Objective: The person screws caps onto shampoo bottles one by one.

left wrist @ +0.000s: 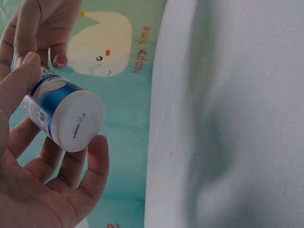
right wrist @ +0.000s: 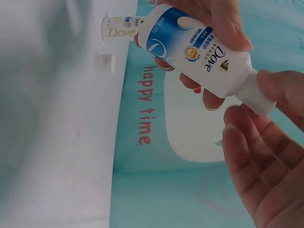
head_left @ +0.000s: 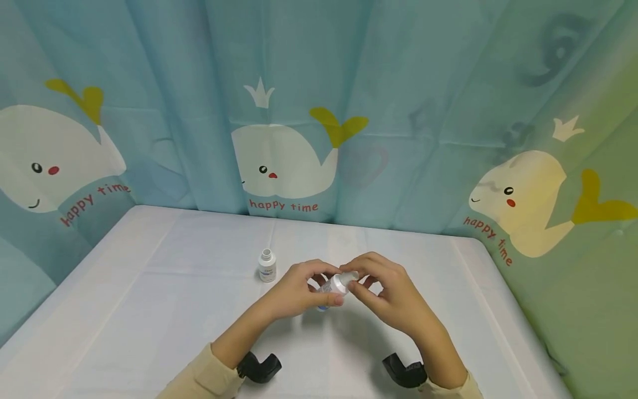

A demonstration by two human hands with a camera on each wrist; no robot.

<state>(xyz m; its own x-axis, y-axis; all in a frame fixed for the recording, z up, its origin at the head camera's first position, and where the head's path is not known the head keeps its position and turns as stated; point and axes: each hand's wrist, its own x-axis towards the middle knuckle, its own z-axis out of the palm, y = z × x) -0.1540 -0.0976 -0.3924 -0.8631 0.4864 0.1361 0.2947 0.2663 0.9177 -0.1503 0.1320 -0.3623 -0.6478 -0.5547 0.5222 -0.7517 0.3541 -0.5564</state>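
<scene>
My left hand (head_left: 305, 291) grips a small white Dove bottle (right wrist: 202, 54) with a blue band, held tilted above the table. Its base (left wrist: 80, 121) faces the left wrist view, with printed digits on it. At the other end, my right hand (head_left: 391, 293) pinches the white cap (right wrist: 256, 94) between thumb and fingers. The cap sits on the neck of the bottle. A second white Dove bottle (head_left: 267, 267) stands upright and uncapped on the table, left of my left hand. Near it in the right wrist view lies a loose white cap (right wrist: 104, 62).
The white-covered table (head_left: 164, 310) reaches back to a blue-green curtain (head_left: 299, 55) printed with whales. Black curved camera mounts (head_left: 261, 368) are worn at both wrists, below beige sleeves (head_left: 206, 377).
</scene>
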